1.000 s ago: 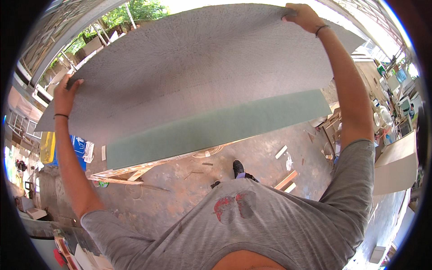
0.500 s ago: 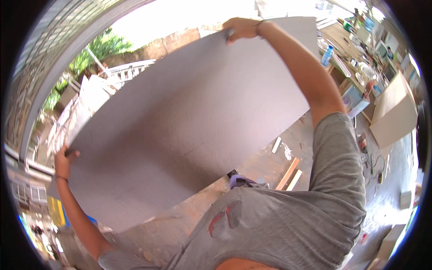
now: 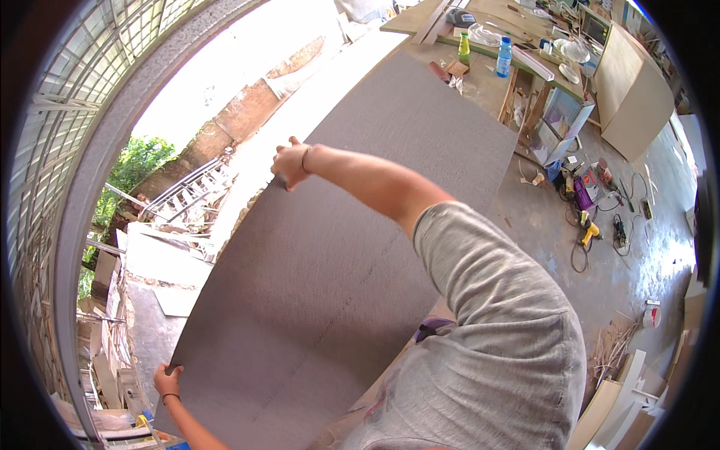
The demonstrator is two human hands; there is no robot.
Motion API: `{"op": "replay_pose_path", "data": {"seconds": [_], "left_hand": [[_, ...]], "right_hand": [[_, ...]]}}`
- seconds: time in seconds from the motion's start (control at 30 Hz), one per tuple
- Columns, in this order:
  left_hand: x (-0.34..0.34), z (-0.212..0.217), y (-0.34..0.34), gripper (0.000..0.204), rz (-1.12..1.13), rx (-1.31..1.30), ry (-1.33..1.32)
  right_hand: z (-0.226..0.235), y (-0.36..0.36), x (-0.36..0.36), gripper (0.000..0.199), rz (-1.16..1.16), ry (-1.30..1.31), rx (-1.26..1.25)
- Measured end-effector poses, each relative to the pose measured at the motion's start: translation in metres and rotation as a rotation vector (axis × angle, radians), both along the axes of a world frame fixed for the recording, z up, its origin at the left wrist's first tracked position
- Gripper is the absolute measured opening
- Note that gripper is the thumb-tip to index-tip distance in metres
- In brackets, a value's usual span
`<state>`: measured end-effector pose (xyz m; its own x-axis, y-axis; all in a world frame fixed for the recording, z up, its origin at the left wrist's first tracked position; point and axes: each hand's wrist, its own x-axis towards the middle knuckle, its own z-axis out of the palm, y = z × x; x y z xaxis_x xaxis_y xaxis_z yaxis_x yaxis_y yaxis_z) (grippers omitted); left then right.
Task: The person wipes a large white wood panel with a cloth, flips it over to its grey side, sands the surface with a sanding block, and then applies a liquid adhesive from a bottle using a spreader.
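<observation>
A large grey board [image 3: 337, 247] stretches in front of me, slanting from the lower left to the upper right. At its lower left, my left hand [image 3: 167, 381] grips the far edge, thumb on the near face. Higher along that same edge, my right hand [image 3: 291, 163] is closed over it, with the arm reaching across the board. The fingers behind the board are partly hidden. Faint dark marks run down the board's surface.
A cluttered workbench [image 3: 480, 30] at the upper right bears a blue bottle [image 3: 504, 58] and a green bottle [image 3: 463, 49]. Beyond stands a pale wooden box [image 3: 634, 90]. Power tools, including a yellow one [image 3: 590, 229], and cords lie on the floor at right. Rubble and a ladder-like frame [image 3: 187, 191] lie outside, left.
The board has swung from a raised slant to a steeper diagonal and come down. Both hands have moved lower in view with it, the right one also leftward, still gripping its edge.
</observation>
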<state>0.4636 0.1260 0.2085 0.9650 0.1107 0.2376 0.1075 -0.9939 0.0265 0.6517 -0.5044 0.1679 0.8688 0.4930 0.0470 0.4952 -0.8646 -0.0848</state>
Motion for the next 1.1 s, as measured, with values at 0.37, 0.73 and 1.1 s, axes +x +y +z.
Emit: {"op": "replay_pose_path", "data": {"seconds": [0.37, 0.73, 1.1], "left_hand": [[-0.185, -0.213, -0.038, 0.065, 0.553, -0.152, -0.164], [-0.341, -0.293, -0.156, 0.085, 1.465, -0.858, -0.404], [-0.314, -0.279, -0.136, 0.087, 1.330, -0.979, -0.516]], "right_hand": [[-0.162, -0.143, -0.157, 0.044, -0.767, -0.296, 0.398], [-0.265, -0.251, -0.305, 0.052, -1.578, 0.095, 1.034], [-0.265, -0.281, -0.320, 0.030, -1.406, 0.343, 0.917]]}}
